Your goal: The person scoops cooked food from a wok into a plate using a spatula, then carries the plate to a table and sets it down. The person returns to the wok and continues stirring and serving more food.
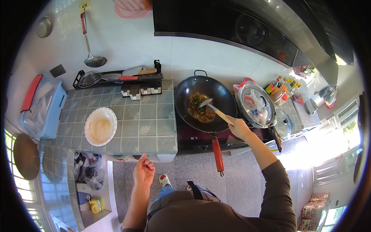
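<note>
My right hand grips the wooden handle of a metal wok turner. The turner's blade rests in cooked food with dark greens, low in the left part of a black wok. That wok stands on the hob, its long red handle pointing towards me. Just in front of the counter's edge is my left hand, its fingers curled in a loose fist with nothing visible in them. A white bowl with a scalloped rim sits on the tiled counter, pale residue inside it.
Right of the wok stands a lidded pan with plastic bags on top, beside several seasoning bottles. Knives and a wire skimmer lie on a black rack at the wall. A blue lidded box stands at left. The range hood overhangs the hob.
</note>
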Available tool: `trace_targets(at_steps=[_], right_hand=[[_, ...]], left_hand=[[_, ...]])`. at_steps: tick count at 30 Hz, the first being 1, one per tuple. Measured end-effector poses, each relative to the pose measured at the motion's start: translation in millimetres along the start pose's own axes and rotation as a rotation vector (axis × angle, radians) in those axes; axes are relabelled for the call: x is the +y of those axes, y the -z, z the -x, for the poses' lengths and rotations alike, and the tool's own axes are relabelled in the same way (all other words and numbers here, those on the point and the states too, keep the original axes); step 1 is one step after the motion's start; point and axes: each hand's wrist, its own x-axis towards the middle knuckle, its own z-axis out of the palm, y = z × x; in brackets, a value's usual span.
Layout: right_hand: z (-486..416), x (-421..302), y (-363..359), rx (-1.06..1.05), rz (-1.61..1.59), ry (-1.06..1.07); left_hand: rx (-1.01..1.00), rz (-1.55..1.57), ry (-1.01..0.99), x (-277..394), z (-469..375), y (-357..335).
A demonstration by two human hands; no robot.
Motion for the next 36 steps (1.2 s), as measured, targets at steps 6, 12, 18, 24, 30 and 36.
trace_targets(at_steps=[6,12,18,24,30,36], right_hand=[[8,-7,-3,0.009,0.026,-0.157],[3,-20,34,0.011,0.011,-0.101],[-4,-20,16,-0.009,-0.156,0.003],[14,2,41,-0.093,0.013,-0.036],[4,20,13,-0.054,-0.123,0.0],[11,32,17,-0.127,-0.196,-0.058]], left_hand=[[0.044,-0.022,-0.025,33,-37,2],[-0.007,0.005,-0.022,35,-43,2],[0.035,0.043,-0.022,26,-47,-5],[0.007,0.03,-0.083,8,-46,-22],[-0.073,-0.032,0.038,-25,-46,-65],[-0.039,-0.057,-0.048,-37,-45,-64]])
